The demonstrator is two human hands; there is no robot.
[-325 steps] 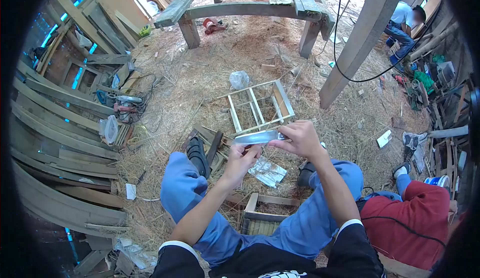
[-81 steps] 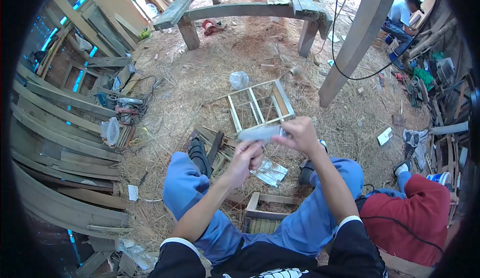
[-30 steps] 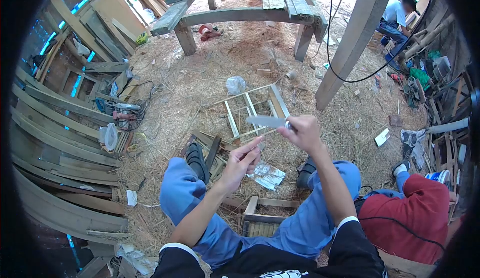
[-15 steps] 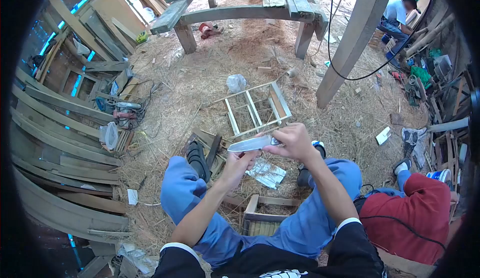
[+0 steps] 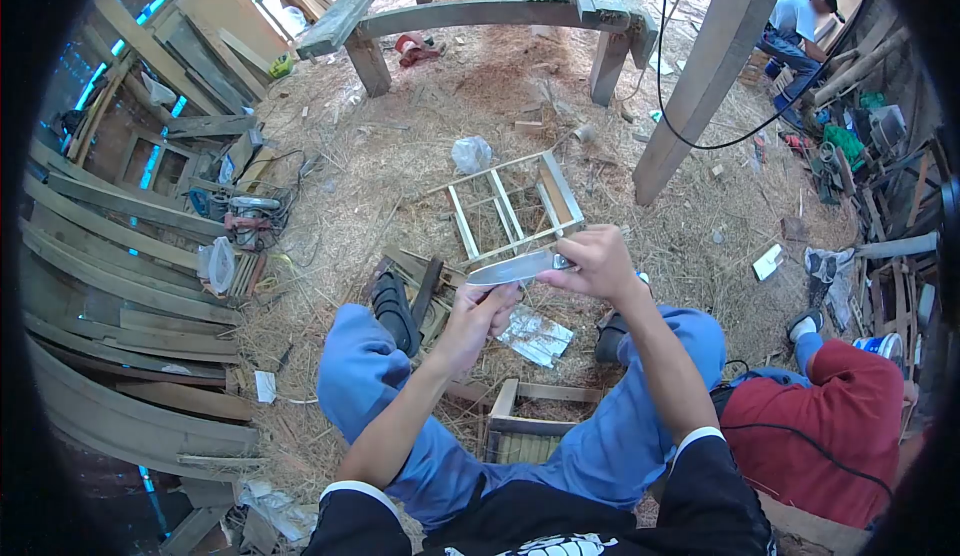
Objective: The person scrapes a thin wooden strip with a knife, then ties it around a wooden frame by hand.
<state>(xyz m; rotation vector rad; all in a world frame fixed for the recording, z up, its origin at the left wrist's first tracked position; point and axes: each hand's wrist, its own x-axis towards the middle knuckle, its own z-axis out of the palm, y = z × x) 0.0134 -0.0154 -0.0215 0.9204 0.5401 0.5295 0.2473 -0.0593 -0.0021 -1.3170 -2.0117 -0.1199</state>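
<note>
Silver knife [image 5: 512, 269]: likely stiff, light, sharp; best held by handle [image 5: 562, 260]. Right hand [image 5: 597, 261] squeezes handle; left hand [image 5: 477, 322] curls under blade [image 5: 497, 273], hold unclear.

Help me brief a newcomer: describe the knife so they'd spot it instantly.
Find the pale wooden frame lying mid-picture. Just below it in view, the knife juts leftward from the right hand, its blade at the left hand. Unlike the silvery sheet below, it is narrow, pointed and held up.

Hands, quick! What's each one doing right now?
Right hand: closed, holding the knife.
Left hand: curled by the knife; can't tell if it's holding anything.
</note>
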